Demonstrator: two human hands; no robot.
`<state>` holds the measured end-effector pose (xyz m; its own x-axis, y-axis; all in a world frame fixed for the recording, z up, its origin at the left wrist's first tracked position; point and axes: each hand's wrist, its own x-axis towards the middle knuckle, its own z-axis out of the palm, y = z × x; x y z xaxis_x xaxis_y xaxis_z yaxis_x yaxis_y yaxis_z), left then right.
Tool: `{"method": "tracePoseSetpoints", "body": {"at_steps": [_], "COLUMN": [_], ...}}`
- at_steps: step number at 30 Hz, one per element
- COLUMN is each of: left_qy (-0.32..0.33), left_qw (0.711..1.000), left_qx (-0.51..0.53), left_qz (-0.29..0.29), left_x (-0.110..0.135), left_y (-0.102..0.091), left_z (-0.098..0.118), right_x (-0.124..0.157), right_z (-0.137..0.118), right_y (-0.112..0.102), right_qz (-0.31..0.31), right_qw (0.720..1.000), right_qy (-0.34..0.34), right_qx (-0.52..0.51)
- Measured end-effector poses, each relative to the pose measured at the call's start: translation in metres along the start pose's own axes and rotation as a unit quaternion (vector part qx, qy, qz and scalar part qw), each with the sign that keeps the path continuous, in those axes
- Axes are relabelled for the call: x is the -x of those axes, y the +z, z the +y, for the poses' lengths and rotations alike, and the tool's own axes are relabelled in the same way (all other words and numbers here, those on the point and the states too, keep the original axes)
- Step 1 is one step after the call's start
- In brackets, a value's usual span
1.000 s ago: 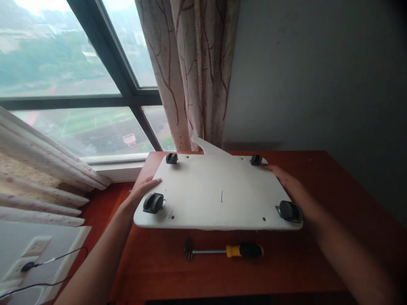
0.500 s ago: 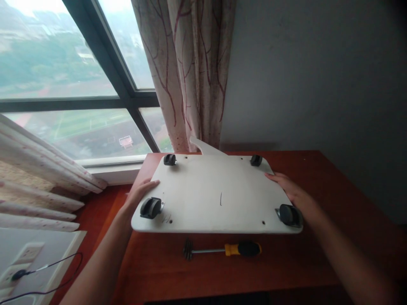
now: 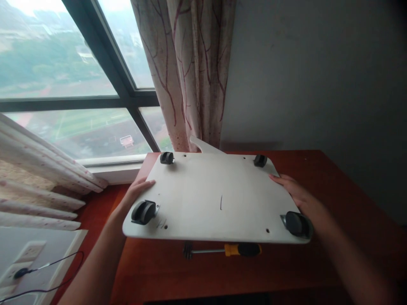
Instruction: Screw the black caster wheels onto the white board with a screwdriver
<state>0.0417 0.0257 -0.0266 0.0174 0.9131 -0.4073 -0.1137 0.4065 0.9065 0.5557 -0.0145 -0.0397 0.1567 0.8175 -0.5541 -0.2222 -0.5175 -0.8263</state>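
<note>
A white board with rounded corners is held between my two hands, its wheeled face turned up toward me. Black casters sit near its corners, among them the near left caster and the near right caster. My left hand grips the left edge, thumb on the upper face. On the opposite edge, my right hand has the same kind of grip; the fingers underneath are hidden. Behind the board a pale slanted piece sticks up. A yellow and black screwdriver lies just in front, with dark screws by its tip.
The reddish-brown wooden table stands against a grey wall. To the left are a window, a patterned curtain and a wall socket with a plugged-in black cable. A dark edge shows at the bottom.
The board has come nearer to me and looks larger, its front edge lower and closer to the screwdriver. Both hands have moved slightly apart in view, still gripping its sides.
</note>
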Motion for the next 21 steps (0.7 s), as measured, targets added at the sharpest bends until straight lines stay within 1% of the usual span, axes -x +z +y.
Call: {"method": "tracePoseSetpoints", "body": {"at_steps": [3,6,10,12,14,16,19,21], "left_qy": [0.007,0.026,0.071,0.097,0.129,0.179,0.269,0.306], "left_qw": [1.0,1.0,0.997,0.995,0.99,0.982,0.959,0.944], "left_qx": [-0.006,0.0,0.001,-0.002,-0.004,-0.021,-0.085,-0.122], "left_qz": [-0.005,-0.016,-0.025,-0.036,-0.053,-0.057,-0.011,0.03], "left_x": [0.014,0.025,0.028,0.025,0.022,0.019,0.019,0.02], "left_y": [0.006,0.011,0.011,0.008,0.003,-0.001,-0.009,-0.015], "left_z": [0.009,0.014,0.016,0.016,0.017,0.018,0.02,0.022], "right_x": [0.008,0.018,0.036,0.046,0.055,0.061,0.063,0.063], "right_z": [-0.004,-0.01,-0.024,-0.033,-0.041,-0.047,-0.051,-0.052], "right_y": [-0.001,-0.003,-0.005,-0.006,-0.008,-0.012,-0.027,-0.042], "right_qz": [0.003,0.005,0.015,0.022,0.029,0.037,0.067,0.07], "right_qw": [1.0,0.999,0.994,0.987,0.974,0.954,0.92,0.899], "right_qy": [-0.013,-0.042,-0.104,-0.156,-0.225,-0.296,-0.384,-0.426], "right_qx": [0.0,-0.002,-0.006,0.002,0.01,0.012,0.02,0.078]}}
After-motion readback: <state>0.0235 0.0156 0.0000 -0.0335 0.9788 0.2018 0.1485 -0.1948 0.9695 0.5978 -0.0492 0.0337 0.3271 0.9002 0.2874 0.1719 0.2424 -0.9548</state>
